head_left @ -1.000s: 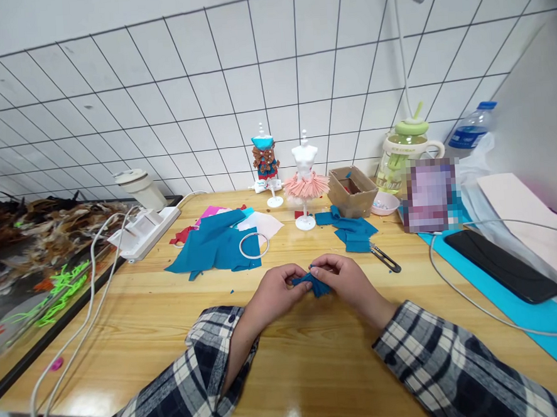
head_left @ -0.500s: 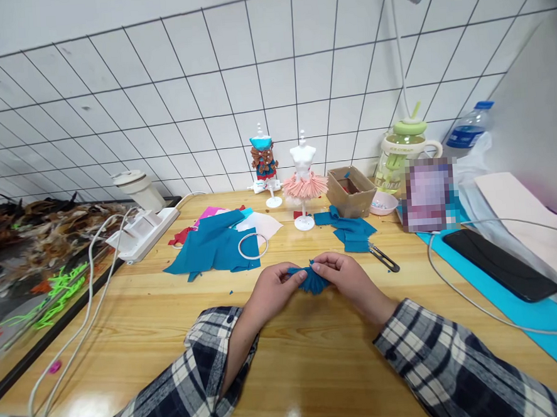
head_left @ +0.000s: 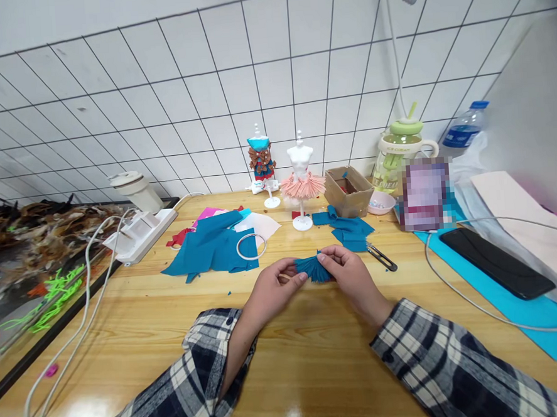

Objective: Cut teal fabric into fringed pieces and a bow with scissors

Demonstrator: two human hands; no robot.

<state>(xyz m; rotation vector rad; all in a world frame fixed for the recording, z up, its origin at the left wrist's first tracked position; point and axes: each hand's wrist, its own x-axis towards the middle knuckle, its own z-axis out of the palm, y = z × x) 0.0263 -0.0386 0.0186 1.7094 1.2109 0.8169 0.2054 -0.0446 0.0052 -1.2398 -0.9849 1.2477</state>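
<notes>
Between my two hands is a small piece of pleated teal fabric [head_left: 313,270], fanned out with its folds gathered toward the top. My left hand [head_left: 278,289] pinches its left edge between thumb and fingers. My right hand [head_left: 347,272] is closed on its gathered right side, thumb on top. Beyond my left hand lies a larger teal cloth [head_left: 209,241] with a white ring [head_left: 252,258] on it. Past my right hand are teal fabric strips [head_left: 350,232] and small black-handled thread snips [head_left: 382,257].
Two small dress forms stand at the back, one with a pink pleated skirt [head_left: 302,185], one in a patterned outfit [head_left: 261,162]. A cardboard box [head_left: 349,193], a drink bottle [head_left: 400,151] and a black phone [head_left: 496,263] are rightward. A power strip [head_left: 141,236] with cables lies left.
The pleated fabric has been turned and spread wider between my hands. My right hand has shifted slightly up and right, with its fingers more over the gathered edge.
</notes>
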